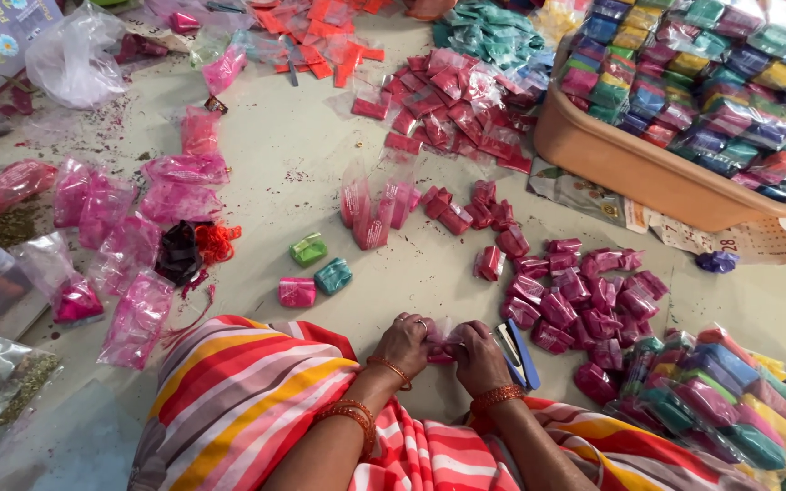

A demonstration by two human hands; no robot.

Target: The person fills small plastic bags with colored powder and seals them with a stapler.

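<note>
Together, both hands — left hand (404, 345), right hand (478, 353) — pinch a small clear packet (439, 338).

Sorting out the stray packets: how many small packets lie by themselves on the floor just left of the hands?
3: a green packet, a teal packet and a pink packet. More could be hidden under the striped cloth.

A pale grey, dusty floor (320, 195) carries everything. At two o'clock a tan plastic tub (629, 168) rests on printed paper sheets (684, 227). Small magenta powder packets (575, 295) spread at three o'clock, red packets (457, 100) at twelve, and pink-filled clear bags (138, 218) at nine. A green packet (308, 248) lies near centre.
</note>
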